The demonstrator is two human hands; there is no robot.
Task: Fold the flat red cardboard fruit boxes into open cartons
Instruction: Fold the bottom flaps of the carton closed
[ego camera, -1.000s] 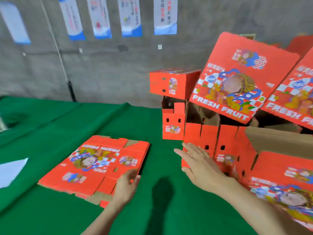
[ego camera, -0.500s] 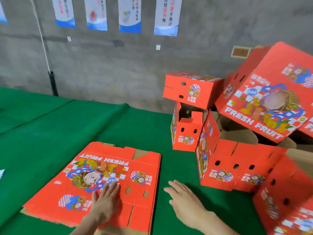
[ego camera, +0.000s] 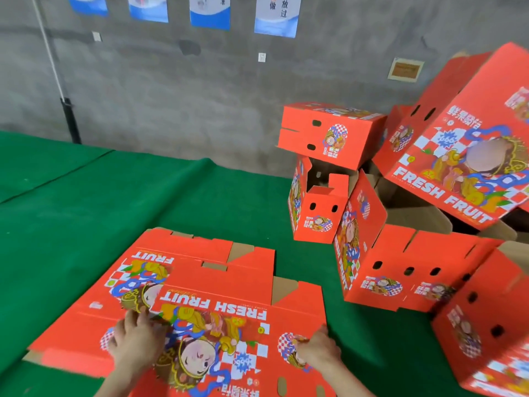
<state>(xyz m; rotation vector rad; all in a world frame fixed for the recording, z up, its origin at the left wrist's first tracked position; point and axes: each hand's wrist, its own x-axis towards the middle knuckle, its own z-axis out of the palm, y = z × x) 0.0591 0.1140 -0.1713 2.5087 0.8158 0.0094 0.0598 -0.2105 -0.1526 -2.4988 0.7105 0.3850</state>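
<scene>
A flat red top box [ego camera: 229, 308] is held over a stack [ego camera: 183, 253] of flat red boxes, near and left of the middle. It sits a bit nearer and more to the right than the stack. "FRESH FRUIT" is printed on it upside down.

The top box's left edge is pinched by the left hand [ego camera: 137, 342], near the corner. The picture is a little blurry there. The right edge is gripped by the right hand [ego camera: 317, 351], with the fingers curled round it.

The stack is laid on a green cloth [ego camera: 143, 196]. Folded cartons [ego camera: 329, 136] are piled up far and to the right, some tipped over and leaning on each other. One carton [ego camera: 400, 270] is lying on its side just right of the top box, not touching it. A grey wall [ego camera: 171, 96] is seen at the back, and posters [ego camera: 276, 15] are hung high on it.
</scene>
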